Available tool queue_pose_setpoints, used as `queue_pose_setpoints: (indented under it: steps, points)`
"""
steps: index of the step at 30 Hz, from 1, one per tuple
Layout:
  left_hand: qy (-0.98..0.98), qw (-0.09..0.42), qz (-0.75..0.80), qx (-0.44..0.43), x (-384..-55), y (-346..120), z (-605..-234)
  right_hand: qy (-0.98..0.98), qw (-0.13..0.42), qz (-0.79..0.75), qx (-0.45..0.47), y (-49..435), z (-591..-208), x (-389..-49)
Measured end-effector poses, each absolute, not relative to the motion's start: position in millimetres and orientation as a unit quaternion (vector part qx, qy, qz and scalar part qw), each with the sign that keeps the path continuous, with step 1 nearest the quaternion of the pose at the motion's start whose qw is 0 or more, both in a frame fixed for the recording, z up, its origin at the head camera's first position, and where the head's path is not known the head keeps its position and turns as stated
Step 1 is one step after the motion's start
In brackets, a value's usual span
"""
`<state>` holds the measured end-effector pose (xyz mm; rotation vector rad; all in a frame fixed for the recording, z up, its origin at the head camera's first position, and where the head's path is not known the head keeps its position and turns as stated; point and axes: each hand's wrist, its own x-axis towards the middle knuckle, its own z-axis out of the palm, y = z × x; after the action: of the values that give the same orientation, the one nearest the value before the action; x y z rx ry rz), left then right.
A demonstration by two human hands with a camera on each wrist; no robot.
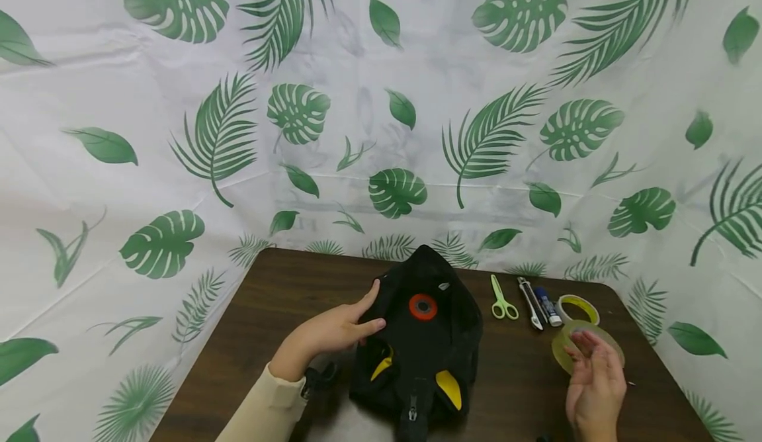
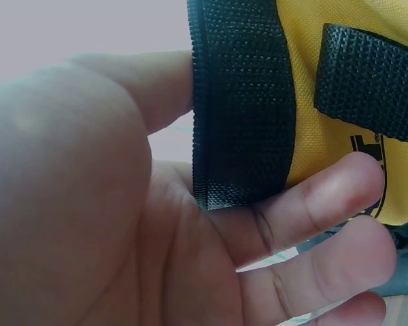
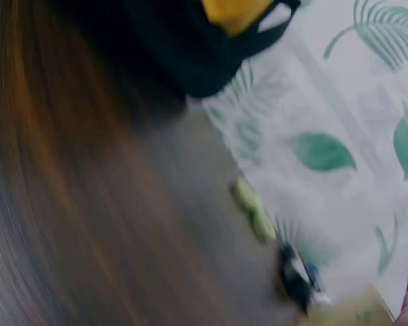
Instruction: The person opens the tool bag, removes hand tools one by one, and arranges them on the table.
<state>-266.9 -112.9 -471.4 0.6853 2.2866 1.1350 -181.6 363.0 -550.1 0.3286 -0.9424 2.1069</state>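
Observation:
A black and yellow fabric tool bag (image 1: pixel 417 356) stands at the middle of the table, its mouth facing up. My left hand (image 1: pixel 333 329) grips its left rim; in the left wrist view the black webbing edge (image 2: pixel 245 102) lies between thumb and fingers. Inside the bag shows a round red disc with a dark centre (image 1: pixel 423 307). At the right, my right hand (image 1: pixel 598 382) holds a wide roll of clear yellowish tape (image 1: pixel 562 349) with curled fingers. Part of that tape (image 3: pixel 353 309) shows beside the hand's edge in the blurred right wrist view.
Right of the bag lie green scissors (image 1: pixel 505 306), a white and black utility knife (image 1: pixel 531 304), a blue glue stick (image 1: pixel 548 306) and a smaller roll of yellow tape (image 1: pixel 579 308). Behind the dark wooden table (image 1: pixel 286 283) hangs a leaf-patterned white cloth (image 1: pixel 357 144).

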Motion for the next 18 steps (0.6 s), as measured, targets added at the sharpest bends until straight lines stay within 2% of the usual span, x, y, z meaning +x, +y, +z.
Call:
queue_pose_setpoints:
  steps: [2, 4, 7, 9, 11, 18]
  points:
    - [0.838, 0.247, 0.418, 0.25, -266.5, -115.8, -470.6, -0.309, 0.308, 0.879, 0.191, 360.6, -551.8, -181.8]
    - [0.836, 0.249, 0.421, 0.248, -266.2, -117.2, -470.7, -0.207, 0.17, 0.932, 0.242, 362.1, -551.4, -180.4]
    - [0.833, 0.253, 0.426, 0.244, -266.0, -117.4, -471.9, -0.045, -0.049, 0.968, 0.243, 365.6, -548.8, -180.7]
    - [0.832, 0.254, 0.43, 0.243, -265.9, -117.4, -472.5, 0.019, -0.14, 0.965, 0.223, 363.8, -546.9, -184.6]
    - [0.831, 0.254, 0.43, 0.244, -265.7, -117.2, -472.8, 0.033, -0.177, 0.958, 0.222, 357.0, -544.3, -189.0]
    - [0.834, 0.254, 0.423, 0.247, -267.3, -117.7, -471.4, -0.036, -0.24, 0.931, 0.274, 309.5, -508.5, -203.2]
